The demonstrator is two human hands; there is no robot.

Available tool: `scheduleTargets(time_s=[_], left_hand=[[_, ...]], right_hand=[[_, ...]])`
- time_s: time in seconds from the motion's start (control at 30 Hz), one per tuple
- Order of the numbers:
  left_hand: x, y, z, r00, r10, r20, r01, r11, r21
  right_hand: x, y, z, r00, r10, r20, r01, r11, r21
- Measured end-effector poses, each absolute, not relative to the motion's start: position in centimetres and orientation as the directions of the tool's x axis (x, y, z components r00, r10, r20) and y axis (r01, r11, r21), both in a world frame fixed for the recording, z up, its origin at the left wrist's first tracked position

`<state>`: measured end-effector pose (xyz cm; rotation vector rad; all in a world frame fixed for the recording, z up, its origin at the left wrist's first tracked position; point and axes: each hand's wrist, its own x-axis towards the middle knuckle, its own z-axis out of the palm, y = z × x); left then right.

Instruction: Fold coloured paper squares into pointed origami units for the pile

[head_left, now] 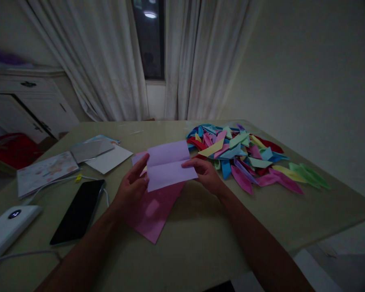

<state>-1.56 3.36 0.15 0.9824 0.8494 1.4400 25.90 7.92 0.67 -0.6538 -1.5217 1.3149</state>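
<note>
A light purple sheet of paper [170, 168] with a crease across its middle is held up above the table between both hands. My left hand [134, 184] grips its left edge, fingers behind or along the side. At the right edge, my right hand [205, 172] pinches the sheet near the crease. Below it lies a pink sheet of paper [153, 215], partly covered by the purple one and by my left hand. To the right is a heap of folded paper pieces [231, 150] in blue, pink, green, yellow, red and purple.
On the left of the table [197, 251] lie a black phone [79, 211], a white power bank [12, 225] with a cable, a printed booklet [47, 172] and a white card [109, 158]. Curtains [109, 61] and a white cabinet [27, 101] stand behind.
</note>
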Motion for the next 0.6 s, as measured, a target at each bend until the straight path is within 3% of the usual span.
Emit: scheduleTargets(time_s=[0.07,0.17,0.3,0.47,0.6], left_hand=[[-1.8,3.3,0.0,0.053,0.993,0.107,-0.347,-0.082,0.934],[-2.2,3.4,-0.4,0.129,0.98,0.151,-0.124,-0.135,0.983],[-2.4,3.5,-0.6,0.086,0.977,0.196,0.104,-0.204,0.973],[-1.8,3.3,-0.2,-0.014,0.979,0.204,0.084,-0.203,0.976],[-1.0,3.1,-0.2,-0.087,0.987,0.137,-0.008,-0.138,0.99]], right_hand=[[25.9,8.0,0.7,-0.344,0.876,0.338,-0.159,0.301,-0.94],[25.9,8.1,0.7,-0.293,0.885,0.362,-0.102,0.348,-0.932],[25.7,8.1,0.8,-0.314,0.878,0.362,-0.114,0.343,-0.932],[25.5,8.0,1.0,-0.328,0.869,0.371,-0.097,0.359,-0.928],[25.2,8.3,0.2,-0.223,0.92,0.323,-0.063,0.317,-0.946]])
